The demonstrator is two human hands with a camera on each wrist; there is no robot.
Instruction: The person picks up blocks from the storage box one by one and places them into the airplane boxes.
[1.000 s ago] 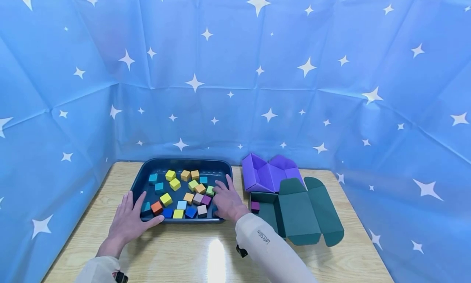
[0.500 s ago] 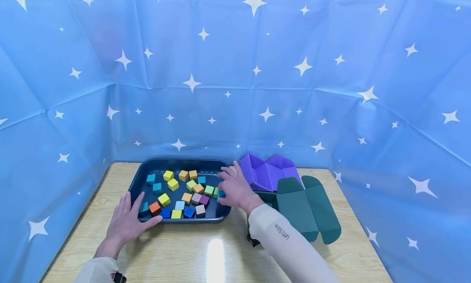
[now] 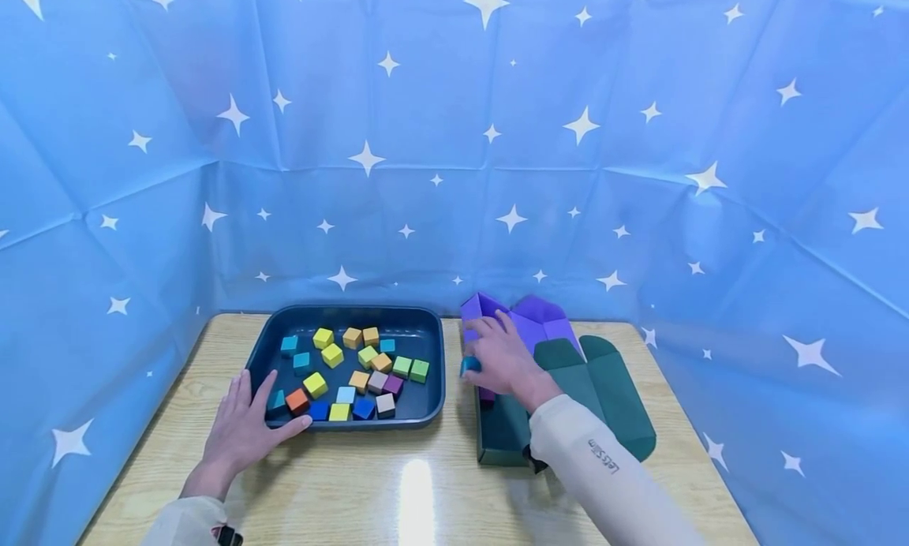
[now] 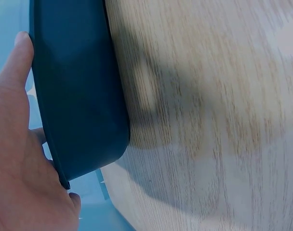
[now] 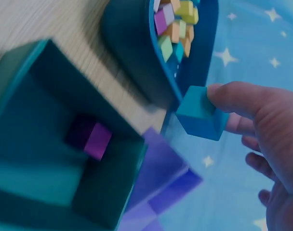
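Layout, from where I stand, with twelve o'clock at the starry curtain [image 3: 454,80] and the dial centred on the table [image 3: 369,491]:

Item: one dark tray [image 3: 419,400], ten o'clock, holding loose blocks [image 3: 332,356] of many colours.

Item: one left hand [image 3: 241,431], open, fingers spread, resting at the tray's eight-o'clock corner, thumb along the near rim.

Item: one right hand [image 3: 507,364], two o'clock, pinching a teal block [image 5: 199,111] between thumb and fingers.

Item: one green box [image 3: 507,439], two o'clock, lid folded out toward three; a purple block [image 5: 98,141] lies inside, near the ten-o'clock corner.

Item: one purple box [image 3: 529,321], one o'clock, unfolded beyond the green one.

Hazards (my own reckoning): the teal block hangs near the green box's ten-o'clock corner, and I cannot tell whether it is over the opening or just outside. An early release could drop it into the gap beside the tray; a low pass could clip the wall. The sleeve [image 3: 604,467] might snag the lid and drag the box askew.
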